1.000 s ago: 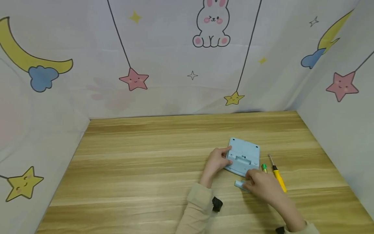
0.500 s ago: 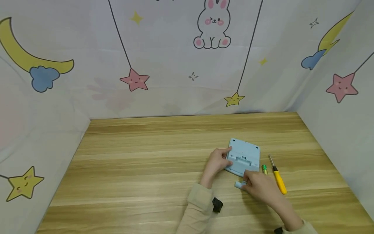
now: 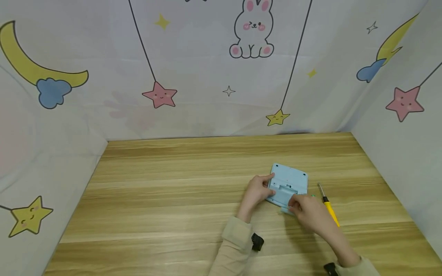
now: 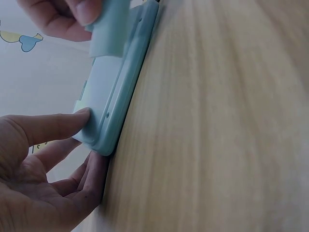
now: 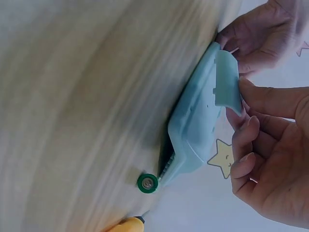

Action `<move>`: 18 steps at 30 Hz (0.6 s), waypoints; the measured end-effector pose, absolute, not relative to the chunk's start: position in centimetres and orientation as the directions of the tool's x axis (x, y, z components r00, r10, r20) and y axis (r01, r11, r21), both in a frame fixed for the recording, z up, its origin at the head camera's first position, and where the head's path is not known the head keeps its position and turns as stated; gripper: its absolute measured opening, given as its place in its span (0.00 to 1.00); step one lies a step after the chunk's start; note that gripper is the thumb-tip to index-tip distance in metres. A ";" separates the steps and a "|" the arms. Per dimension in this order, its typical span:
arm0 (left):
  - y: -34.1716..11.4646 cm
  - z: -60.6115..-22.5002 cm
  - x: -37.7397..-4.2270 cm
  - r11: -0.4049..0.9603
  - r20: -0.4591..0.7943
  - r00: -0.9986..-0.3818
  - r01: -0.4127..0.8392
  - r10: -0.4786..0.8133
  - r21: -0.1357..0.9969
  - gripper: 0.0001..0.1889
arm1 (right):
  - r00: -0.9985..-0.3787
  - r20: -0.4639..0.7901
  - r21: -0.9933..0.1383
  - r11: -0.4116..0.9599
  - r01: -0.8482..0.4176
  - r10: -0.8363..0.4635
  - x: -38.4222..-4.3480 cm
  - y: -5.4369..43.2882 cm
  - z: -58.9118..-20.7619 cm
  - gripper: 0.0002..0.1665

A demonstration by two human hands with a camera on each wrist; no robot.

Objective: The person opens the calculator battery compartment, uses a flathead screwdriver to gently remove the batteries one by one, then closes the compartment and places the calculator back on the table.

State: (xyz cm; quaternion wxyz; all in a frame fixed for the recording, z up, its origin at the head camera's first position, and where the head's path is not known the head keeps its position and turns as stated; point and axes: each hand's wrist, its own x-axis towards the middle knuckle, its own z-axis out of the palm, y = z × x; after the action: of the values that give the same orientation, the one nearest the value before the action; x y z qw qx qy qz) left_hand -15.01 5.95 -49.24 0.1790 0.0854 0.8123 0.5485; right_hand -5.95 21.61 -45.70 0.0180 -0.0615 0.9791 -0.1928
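A light-blue calculator (image 3: pixel 289 173) lies back side up on the table, its battery compartment uncovered. My left hand (image 3: pixel 256 189) holds its left edge, thumb on the back and fingers against the side, as the left wrist view shows. Between thumb and fingers, my right hand (image 3: pixel 310 212) pinches a curved light-blue battery cover (image 5: pixel 226 79) with small tabs along one edge. The cover is raised over the near part of the calculator. In the right wrist view, a green-ended battery (image 5: pixel 147 183) stands out beside the calculator; the right hand mostly hides it in the head view.
A screwdriver (image 3: pixel 330 212) with a yellow handle lies to the right of the calculator, its shaft pointing away. The wooden table (image 3: pixel 165 199) meets printed cloth walls (image 3: pixel 200 69) at the back and sides.
My right hand has lifted the battery cover and brought it up to the calculator's near edge, now covering most of the battery in the head view. My left hand stays put.
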 end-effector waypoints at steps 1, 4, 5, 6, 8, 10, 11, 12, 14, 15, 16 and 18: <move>5.9 -49.2 -15.0 0.383 -0.199 -0.921 -0.059 0.336 0.922 0.31 | -0.992 0.011 -0.374 0.920 -0.121 -0.126 -6.1 21.7 -45.6 0.03; 5.9 -49.2 -15.0 0.385 -0.201 -0.919 -0.060 0.338 0.921 0.31 | -0.990 0.072 -0.373 0.917 -0.138 -0.120 -6.6 21.9 -45.2 0.03; 5.9 -49.2 -15.0 0.386 -0.203 -0.919 -0.061 0.337 0.920 0.31 | -0.989 0.088 -0.378 0.915 -0.142 -0.117 -6.8 22.0 -45.1 0.03; 5.9 -49.2 -15.0 0.388 -0.204 -0.919 -0.062 0.337 0.920 0.31 | -0.988 0.104 -0.386 0.911 -0.145 -0.114 -7.0 22.2 -45.1 0.03; 5.9 -49.3 -15.1 0.391 -0.204 -0.919 -0.061 0.336 0.918 0.32 | -0.986 0.129 -0.403 0.902 -0.153 -0.109 -7.3 22.4 -45.0 0.03; 5.9 -49.3 -15.1 0.391 -0.203 -0.919 -0.060 0.337 0.918 0.31 | -0.984 0.146 -0.418 0.895 -0.157 -0.104 -7.7 22.5 -44.9 0.03; 5.9 -49.3 -15.1 0.392 -0.201 -0.919 -0.056 0.338 0.918 0.31 | -0.983 0.153 -0.427 0.890 -0.159 -0.103 -7.9 22.6 -45.0 0.03; 5.9 -49.3 -15.1 0.391 -0.200 -0.919 -0.056 0.339 0.919 0.31 | -0.983 0.156 -0.434 0.887 -0.158 -0.099 -8.0 22.7 -45.0 0.03; 5.9 -49.3 -15.1 0.390 -0.196 -0.919 -0.051 0.341 0.920 0.31 | -0.984 0.155 -0.451 0.880 -0.151 -0.090 -8.3 22.8 -45.0 0.02; 5.9 -49.3 -15.1 0.389 -0.196 -0.919 -0.051 0.342 0.920 0.32 | -0.984 0.155 -0.458 0.877 -0.147 -0.084 -8.5 22.8 -45.1 0.02; 5.9 -49.3 -15.1 0.387 -0.195 -0.919 -0.051 0.343 0.921 0.32 | -0.985 0.154 -0.465 0.874 -0.140 -0.076 -8.6 22.9 -45.2 0.02; 5.9 -49.3 -15.1 0.384 -0.196 -0.919 -0.053 0.343 0.922 0.32 | -0.987 0.152 -0.475 0.871 -0.124 -0.058 -8.9 22.9 -45.3 0.02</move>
State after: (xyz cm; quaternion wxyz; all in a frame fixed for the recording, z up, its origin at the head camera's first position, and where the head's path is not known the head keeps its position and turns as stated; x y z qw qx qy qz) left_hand -15.12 5.85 -49.31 0.1809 0.0892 0.8119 0.5479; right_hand -8.91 22.91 -45.32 -0.0666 -0.0471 0.9649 -0.2496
